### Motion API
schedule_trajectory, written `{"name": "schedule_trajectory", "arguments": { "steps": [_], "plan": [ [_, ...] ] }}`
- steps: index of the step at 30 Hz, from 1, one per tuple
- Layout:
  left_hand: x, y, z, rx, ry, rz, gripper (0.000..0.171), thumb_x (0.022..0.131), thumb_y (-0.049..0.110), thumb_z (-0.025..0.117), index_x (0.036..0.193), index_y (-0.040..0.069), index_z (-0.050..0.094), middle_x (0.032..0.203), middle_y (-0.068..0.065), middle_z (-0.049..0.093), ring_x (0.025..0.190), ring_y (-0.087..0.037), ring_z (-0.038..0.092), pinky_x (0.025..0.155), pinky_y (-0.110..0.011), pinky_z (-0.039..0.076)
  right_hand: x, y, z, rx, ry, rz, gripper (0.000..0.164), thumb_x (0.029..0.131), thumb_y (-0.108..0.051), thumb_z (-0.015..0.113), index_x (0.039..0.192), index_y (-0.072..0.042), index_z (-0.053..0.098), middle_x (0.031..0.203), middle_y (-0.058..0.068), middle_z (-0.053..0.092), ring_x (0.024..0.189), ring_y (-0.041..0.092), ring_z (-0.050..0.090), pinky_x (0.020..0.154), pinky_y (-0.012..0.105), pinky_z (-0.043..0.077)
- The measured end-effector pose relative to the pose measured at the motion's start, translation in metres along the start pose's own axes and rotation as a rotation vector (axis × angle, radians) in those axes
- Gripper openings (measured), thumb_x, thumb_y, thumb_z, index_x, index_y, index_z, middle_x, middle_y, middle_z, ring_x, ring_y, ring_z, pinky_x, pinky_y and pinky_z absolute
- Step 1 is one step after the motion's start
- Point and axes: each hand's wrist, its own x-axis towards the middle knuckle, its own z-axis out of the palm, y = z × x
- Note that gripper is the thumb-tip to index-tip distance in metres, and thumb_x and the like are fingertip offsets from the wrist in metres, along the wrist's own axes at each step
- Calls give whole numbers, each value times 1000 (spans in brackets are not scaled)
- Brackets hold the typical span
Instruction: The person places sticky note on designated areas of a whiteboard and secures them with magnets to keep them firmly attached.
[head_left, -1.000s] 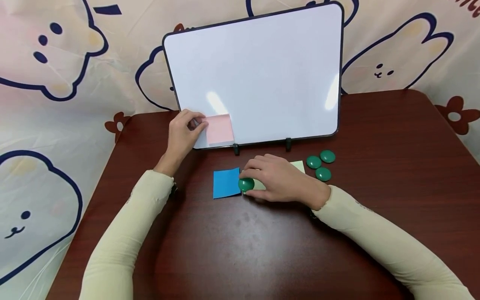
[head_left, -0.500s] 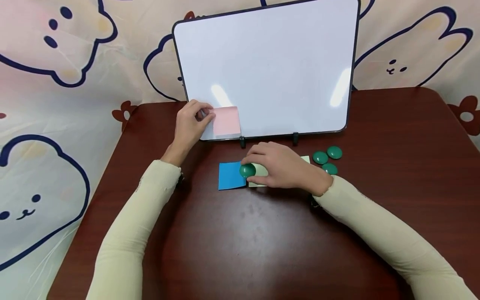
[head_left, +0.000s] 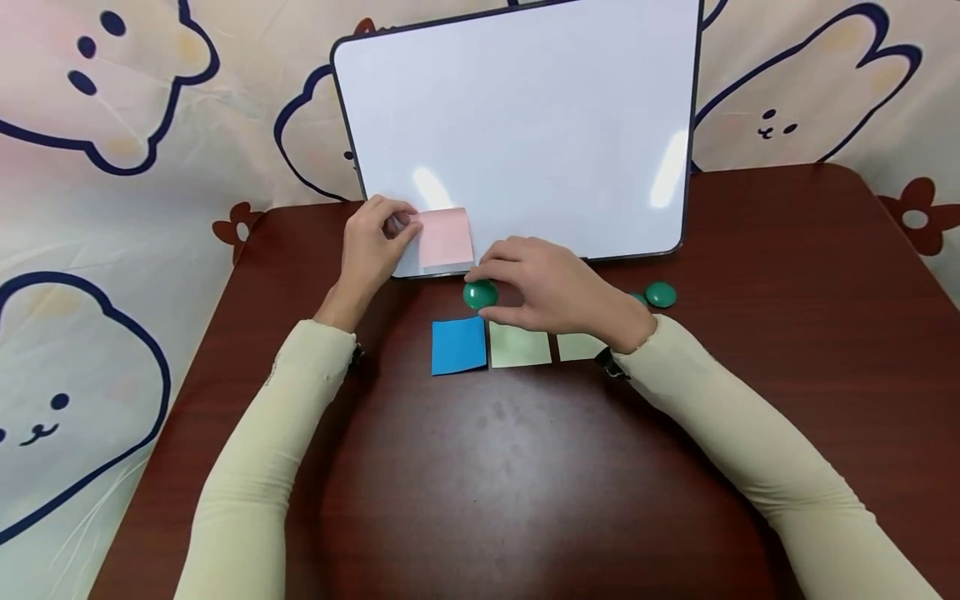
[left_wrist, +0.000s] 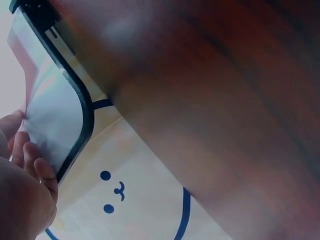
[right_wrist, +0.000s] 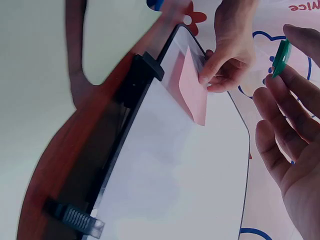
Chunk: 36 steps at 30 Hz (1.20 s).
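My left hand (head_left: 375, 242) pinches the left edge of a pink sticky note (head_left: 446, 237) at the lower left corner of a whiteboard (head_left: 525, 125). In the right wrist view the note (right_wrist: 192, 92) tilts partly away from the board. Between thumb and fingertips, my right hand (head_left: 555, 283) holds a round green magnet (head_left: 480, 294), in front of the board's lower edge and just right of the note's bottom. The right wrist view shows that magnet (right_wrist: 282, 57) edge-on. The left wrist view catches only part of the left hand (left_wrist: 30, 175) beside the board's corner.
On the dark wooden table (head_left: 495, 483) lie a blue sticky note (head_left: 459, 346) and two pale green ones (head_left: 520, 346) in a row. More green magnets (head_left: 662, 294) sit to the right, partly hidden by my right wrist. Black clips (right_wrist: 147, 67) support the board.
My right hand has carried the green magnet up from over the paper notes toward the board's lower edge. The left hand keeps its hold on the pink note. The head view shifted slightly.
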Motion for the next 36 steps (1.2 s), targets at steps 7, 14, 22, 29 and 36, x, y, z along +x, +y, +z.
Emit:
{"name": "schedule_trajectory", "arguments": {
  "steps": [7,14,22,29,36],
  "plan": [
    [-1,-2,2,12,-10,-11,20,91,19,73,106,6,73,94,-12,64,84,-23,55,74,-27,42,8,4,-3,-49,-12,4,34,89,-32,74,117,-13,71,110,3,67,99,19,60,87,36,52],
    [-4,-2,1,29,-20,-23,19,91,19,74,106,7,73,93,-12,64,83,-23,54,73,-27,42,16,11,-8,-147,-67,19,33,90,-34,73,116,-14,71,109,3,66,97,20,60,86,35,51],
    [-7,-1,2,50,-28,-6,19,92,19,72,107,7,72,94,-12,63,85,-24,54,75,-30,43,25,19,-8,-182,-78,87,34,90,-34,72,118,-14,70,111,3,65,100,20,60,90,36,50],
    [-8,-1,0,53,-13,-5,20,92,19,73,108,8,72,94,-12,64,85,-23,54,75,-30,44,34,24,-7,-222,-56,103,37,91,-35,71,119,-11,70,113,6,66,102,23,61,91,37,52],
    [-4,0,0,55,-30,2,21,93,21,71,110,8,71,96,-12,64,87,-24,54,76,-30,45,42,28,-3,-189,-49,146,35,91,-30,69,121,-12,69,117,7,65,105,23,60,89,36,52]
  ]
}}
